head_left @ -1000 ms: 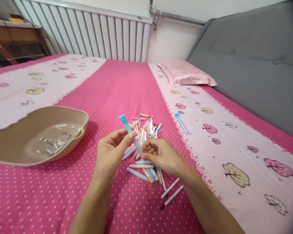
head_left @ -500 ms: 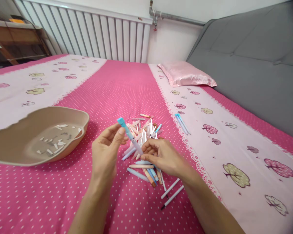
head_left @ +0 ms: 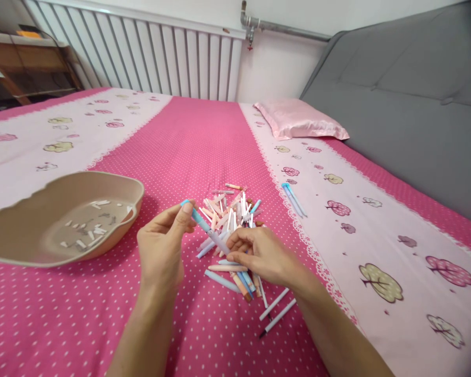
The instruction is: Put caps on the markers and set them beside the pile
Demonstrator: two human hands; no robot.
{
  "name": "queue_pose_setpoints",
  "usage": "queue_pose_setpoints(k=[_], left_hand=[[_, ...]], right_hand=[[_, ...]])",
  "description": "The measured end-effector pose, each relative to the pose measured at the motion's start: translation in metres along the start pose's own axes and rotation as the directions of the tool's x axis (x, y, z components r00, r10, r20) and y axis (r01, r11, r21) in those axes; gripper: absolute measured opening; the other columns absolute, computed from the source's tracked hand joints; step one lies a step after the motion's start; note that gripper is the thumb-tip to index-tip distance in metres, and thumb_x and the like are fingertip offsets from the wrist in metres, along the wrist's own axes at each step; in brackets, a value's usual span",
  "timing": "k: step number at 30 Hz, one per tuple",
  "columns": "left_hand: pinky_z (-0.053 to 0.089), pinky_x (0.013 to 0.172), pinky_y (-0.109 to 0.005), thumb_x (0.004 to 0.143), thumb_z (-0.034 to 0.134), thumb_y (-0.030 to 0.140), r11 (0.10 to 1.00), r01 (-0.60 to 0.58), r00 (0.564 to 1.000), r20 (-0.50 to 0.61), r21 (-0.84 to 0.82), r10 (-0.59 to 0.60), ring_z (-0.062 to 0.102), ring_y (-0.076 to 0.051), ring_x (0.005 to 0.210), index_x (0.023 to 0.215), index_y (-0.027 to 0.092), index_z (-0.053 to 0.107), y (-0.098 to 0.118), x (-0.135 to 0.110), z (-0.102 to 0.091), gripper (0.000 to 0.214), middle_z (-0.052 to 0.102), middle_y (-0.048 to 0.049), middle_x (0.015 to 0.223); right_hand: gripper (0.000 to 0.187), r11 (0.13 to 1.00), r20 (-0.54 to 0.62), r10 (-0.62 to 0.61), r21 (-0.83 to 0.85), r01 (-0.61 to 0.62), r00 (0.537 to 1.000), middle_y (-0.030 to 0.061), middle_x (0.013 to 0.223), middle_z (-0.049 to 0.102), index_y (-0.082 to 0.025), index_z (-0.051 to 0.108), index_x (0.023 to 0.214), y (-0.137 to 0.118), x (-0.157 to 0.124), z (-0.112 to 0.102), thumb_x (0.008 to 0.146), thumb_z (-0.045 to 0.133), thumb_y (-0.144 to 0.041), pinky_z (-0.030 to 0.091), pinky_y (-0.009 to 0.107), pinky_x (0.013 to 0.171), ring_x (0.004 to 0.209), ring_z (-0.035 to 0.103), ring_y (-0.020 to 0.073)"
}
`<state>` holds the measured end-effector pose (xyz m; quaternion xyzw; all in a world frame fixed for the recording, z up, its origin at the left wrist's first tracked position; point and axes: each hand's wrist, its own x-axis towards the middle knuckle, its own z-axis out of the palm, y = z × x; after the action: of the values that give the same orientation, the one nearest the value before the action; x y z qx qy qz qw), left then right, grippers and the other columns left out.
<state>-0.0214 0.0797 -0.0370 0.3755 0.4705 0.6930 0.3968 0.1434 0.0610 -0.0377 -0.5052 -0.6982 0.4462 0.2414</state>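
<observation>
Between my two hands a pen point(head_left: 201, 221) with a blue upper part and a pale lilac lower part slants down to the right. My left hand point(head_left: 168, 228) pinches its blue top end between thumb and fingers. The lower end sits in the closed fingers of my right hand point(head_left: 259, 251). Beneath and around the right hand lies a loose pile of pen parts point(head_left: 223, 209), with white, pink, peach and blue tubes. Two white refill-like sticks point(head_left: 277, 318) lie nearest me, one with a dark tip.
A beige basin point(head_left: 113, 180) on the left holds small white and grey pieces. Two blue-topped pens point(head_left: 294, 200) lie together on the right of the pink bedspread point(head_left: 204, 136). Farther back are a pink pillow point(head_left: 300, 119), a grey headboard point(head_left: 396, 89) and a white radiator point(head_left: 153, 52).
My left hand has moved slightly left and down with the pen's blue end, so the pen lies flatter. The right hand has stayed nearly in place.
</observation>
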Motion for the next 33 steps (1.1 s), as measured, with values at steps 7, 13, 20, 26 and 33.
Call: queue_pose_setpoints(k=[7,13,20,26,33], left_hand=[[0.039,0.055,-0.021,0.063,0.071,0.033,1.000,0.019,1.000,0.007,-0.006,-0.019,0.048,-0.007,0.057,0.079,0.016,0.071,0.001,-0.001,0.000,0.023,0.064,-0.0014,0.069],[0.039,0.055,-0.021,0.063,0.071,0.034,0.999,0.051,0.998,0.028,-0.016,-0.051,0.050,-0.008,0.057,0.078,0.015,0.071,0.001,-0.001,-0.001,0.024,0.064,-0.0010,0.066],[0.042,0.056,-0.020,0.061,0.073,0.034,0.980,0.169,0.958,0.217,0.106,-0.188,0.055,-0.010,0.059,0.084,0.017,0.071,0.001,-0.006,0.003,0.028,0.066,-0.0017,0.069],[0.042,0.056,-0.021,0.066,0.069,0.037,0.956,0.221,0.870,0.404,0.194,-0.283,0.055,-0.011,0.058,0.083,0.016,0.071,0.000,-0.012,0.009,0.027,0.066,-0.0028,0.068],[0.039,0.053,-0.020,0.069,0.065,0.038,0.950,0.219,0.870,0.395,0.225,-0.294,0.051,-0.010,0.055,0.075,0.015,0.070,-0.001,-0.012,0.009,0.025,0.063,-0.0017,0.063]], right_hand=[[0.005,1.000,-0.009,-0.003,0.004,0.003,1.000,0.0008,0.072,0.066,-0.019,0.063,0.076,0.001,0.000,0.001,0.074,0.060,-0.023,0.044,0.021,0.056,0.065,0.062,0.0116],[0.003,0.999,-0.026,-0.006,0.050,0.007,1.000,0.0011,0.071,0.067,-0.020,0.063,0.074,-0.001,-0.001,0.000,0.073,0.060,-0.021,0.046,0.022,0.055,0.064,0.062,0.0127],[0.009,0.993,-0.032,0.003,0.118,0.001,0.999,0.0030,0.078,0.068,-0.018,0.064,0.080,0.000,0.001,-0.003,0.074,0.059,-0.022,0.049,0.024,0.061,0.069,0.063,0.0134],[0.010,0.994,-0.063,-0.017,0.109,0.023,0.998,0.0041,0.080,0.068,-0.018,0.064,0.082,0.004,0.003,-0.004,0.075,0.059,-0.023,0.049,0.025,0.065,0.072,0.064,0.0136],[0.012,0.994,-0.061,-0.031,0.106,0.038,0.998,0.0036,0.082,0.068,-0.019,0.064,0.085,0.004,0.002,-0.003,0.076,0.058,-0.023,0.049,0.025,0.064,0.072,0.064,0.0136]])
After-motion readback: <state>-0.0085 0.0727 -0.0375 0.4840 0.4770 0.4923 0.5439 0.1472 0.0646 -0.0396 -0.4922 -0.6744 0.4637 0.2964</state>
